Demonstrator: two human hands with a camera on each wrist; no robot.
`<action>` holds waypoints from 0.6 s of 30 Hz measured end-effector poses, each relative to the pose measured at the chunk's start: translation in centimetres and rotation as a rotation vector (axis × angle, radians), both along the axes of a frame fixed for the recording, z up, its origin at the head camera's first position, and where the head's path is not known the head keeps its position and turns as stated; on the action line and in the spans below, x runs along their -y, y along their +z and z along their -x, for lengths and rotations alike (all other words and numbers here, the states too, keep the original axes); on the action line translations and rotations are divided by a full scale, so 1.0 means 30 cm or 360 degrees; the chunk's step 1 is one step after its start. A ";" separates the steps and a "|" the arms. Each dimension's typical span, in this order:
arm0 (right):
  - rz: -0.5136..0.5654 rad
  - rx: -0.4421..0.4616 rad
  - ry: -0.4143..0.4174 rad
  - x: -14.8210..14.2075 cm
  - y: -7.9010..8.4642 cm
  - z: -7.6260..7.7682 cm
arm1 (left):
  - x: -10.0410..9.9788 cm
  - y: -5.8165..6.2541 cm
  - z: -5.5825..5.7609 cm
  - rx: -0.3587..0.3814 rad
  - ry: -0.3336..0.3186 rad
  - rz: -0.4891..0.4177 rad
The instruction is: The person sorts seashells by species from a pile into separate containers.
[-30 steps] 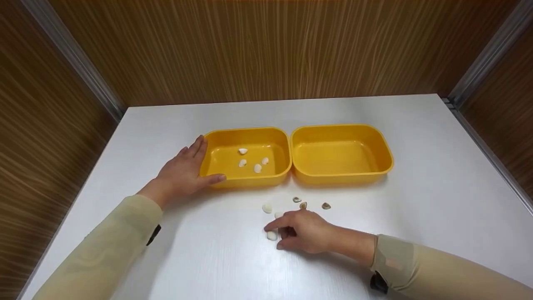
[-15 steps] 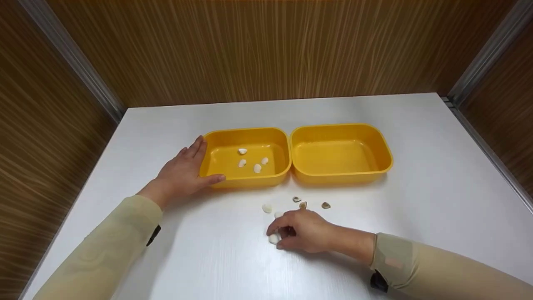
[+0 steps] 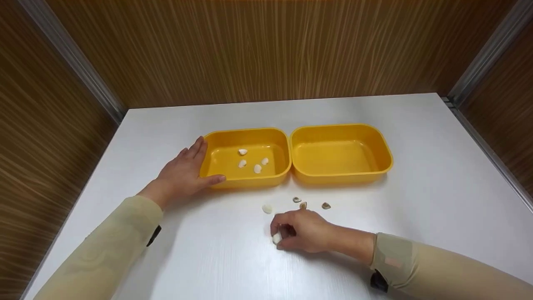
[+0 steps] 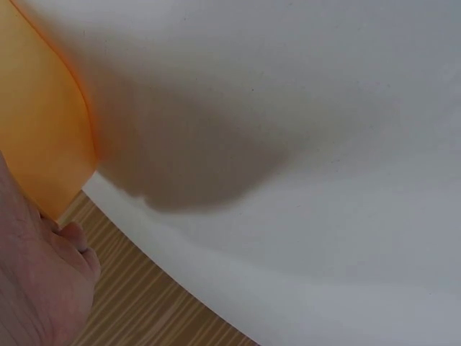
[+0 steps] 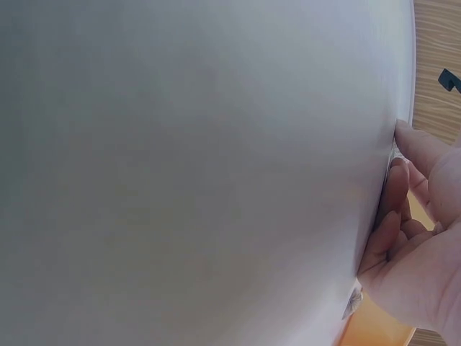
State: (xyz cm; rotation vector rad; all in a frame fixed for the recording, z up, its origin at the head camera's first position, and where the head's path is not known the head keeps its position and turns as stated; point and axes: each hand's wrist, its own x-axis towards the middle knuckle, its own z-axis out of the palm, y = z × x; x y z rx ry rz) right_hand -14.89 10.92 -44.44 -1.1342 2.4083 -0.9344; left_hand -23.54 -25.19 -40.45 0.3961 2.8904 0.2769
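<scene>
In the head view, my right hand is low over the white table, its thumb and index finger pinching a small white seashell. My left hand rests against the left end of a yellow box, fingers extended along its side and thumb on the near rim. Several white shells lie inside that box. Another white shell is on the table just beyond my right hand. The left wrist view shows part of the left hand beside the box wall.
A second yellow box stands against the first one's right side, with no shells in it. Brown shells lie on the table between the boxes and my right hand. Wood-grain panels enclose the table at the back and sides.
The right index finger has drawn the white shell to the right toward the thumb and now pinches it. A white shell beside the knuckles is now hidden. The left hand stays put.
</scene>
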 end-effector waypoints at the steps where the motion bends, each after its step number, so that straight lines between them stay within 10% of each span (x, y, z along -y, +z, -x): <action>1: 0.0008 0.0002 -0.0004 0.001 -0.002 0.000 | 0.000 -0.001 0.001 0.0002 0.0000 0.0002; 18: 0.0194 0.0018 0.0046 -0.017 0.018 0.003 | 0.002 0.004 0.001 -0.0011 -0.0010 0.0002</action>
